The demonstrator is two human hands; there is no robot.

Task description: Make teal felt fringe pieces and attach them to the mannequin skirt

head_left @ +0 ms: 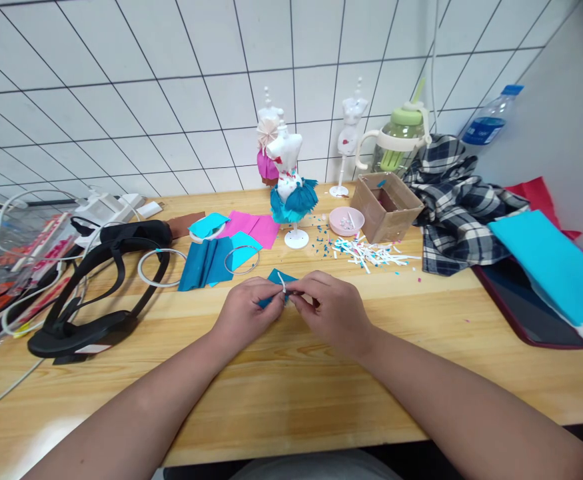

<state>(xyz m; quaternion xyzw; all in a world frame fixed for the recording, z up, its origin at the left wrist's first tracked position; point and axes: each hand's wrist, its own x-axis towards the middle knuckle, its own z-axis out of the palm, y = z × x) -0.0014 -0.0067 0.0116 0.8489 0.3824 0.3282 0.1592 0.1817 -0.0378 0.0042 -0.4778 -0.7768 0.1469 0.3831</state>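
1. The scene is bright and evenly lit, the light's source lying out of view.
2. A white patch of glare washes out the lower-left part of the table (271,400).
3. Shadows are soft and weak; the grey panel (561,120) looks duller than the tiled wall (211,40).
4. Wide-angle distortion slants the tile lines at left.
5. Darkness fills the top-right corner.
6. Fine detail on the white strip (282,281) is soft.

The left hand (247,307) and right hand (337,310) partly hide a flat dark-teal sheet (273,275); the lower end of a thin white strip (282,279) is lost between their fingertips (272,291). A magenta-skirted white dress form (265,165) is half hidden behind a teal-skirted white dress form (287,153).
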